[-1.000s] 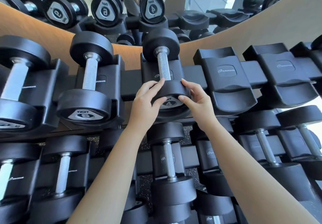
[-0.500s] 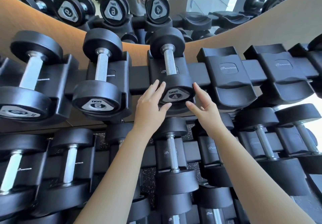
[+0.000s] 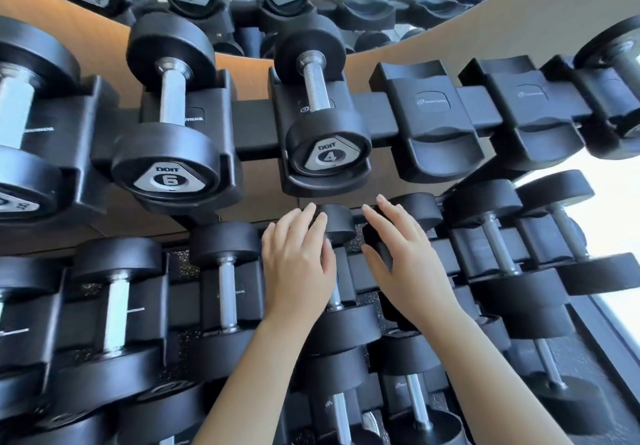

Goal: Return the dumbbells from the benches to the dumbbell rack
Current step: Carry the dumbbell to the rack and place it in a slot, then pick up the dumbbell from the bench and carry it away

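Dumbbell racked, hands let go

The black rubber-headed dumbbell marked 4 (image 3: pixel 325 132) now sits in its top-row black plastic cradle (image 3: pixel 327 181); left hand (image 3: pixel 298 264) and right hand (image 3: pixel 408 271) have dropped below it, each grip released and empty.

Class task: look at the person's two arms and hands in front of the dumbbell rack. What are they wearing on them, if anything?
Nothing shows on either. The left hand and right hand are bare: no gloves, rings, watch or wristband in view. Both forearms are uncovered down to the bottom edge of the picture, so no sleeve shows. The fingernails look short and unpainted.
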Tool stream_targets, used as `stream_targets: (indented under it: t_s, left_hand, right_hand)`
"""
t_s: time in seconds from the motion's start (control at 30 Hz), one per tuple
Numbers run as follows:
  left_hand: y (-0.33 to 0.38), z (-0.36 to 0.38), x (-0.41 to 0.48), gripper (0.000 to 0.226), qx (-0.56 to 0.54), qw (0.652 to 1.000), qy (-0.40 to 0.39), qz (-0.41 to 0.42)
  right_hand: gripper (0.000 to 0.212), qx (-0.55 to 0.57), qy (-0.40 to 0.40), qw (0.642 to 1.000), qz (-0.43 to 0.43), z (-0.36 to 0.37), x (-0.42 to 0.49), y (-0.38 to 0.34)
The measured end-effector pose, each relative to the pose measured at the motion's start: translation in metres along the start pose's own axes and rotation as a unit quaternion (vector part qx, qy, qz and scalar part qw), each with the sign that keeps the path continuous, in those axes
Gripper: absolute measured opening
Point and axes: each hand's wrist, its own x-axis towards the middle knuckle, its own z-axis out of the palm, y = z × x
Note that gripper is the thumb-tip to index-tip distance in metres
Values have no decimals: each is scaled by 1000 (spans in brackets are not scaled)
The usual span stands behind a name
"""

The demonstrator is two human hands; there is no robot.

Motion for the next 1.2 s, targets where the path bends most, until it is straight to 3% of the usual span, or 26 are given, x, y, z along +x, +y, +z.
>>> stream_targets:
  t_s: [0.37,0.63,0.83,1.2]
  left_hand:
    - [50,4,-47,38,68,996,-54,-17]
    - [103,1,-80,42,143,982,-50,-111]
    - [144,-5,-106,44,184,973,-50,-133]
    - [176,-57,-179,40,276,923,-25,-267]
  right_hand:
    - [53,-45,-6,997,-54,-32,-41,33]
    - [48,-22,-43,988,-147,-55,-55,58]
    - [45,-26,-30,972,-230,-69,-71,67]
    - [49,29,-135,921,-365,-59,-114,32]
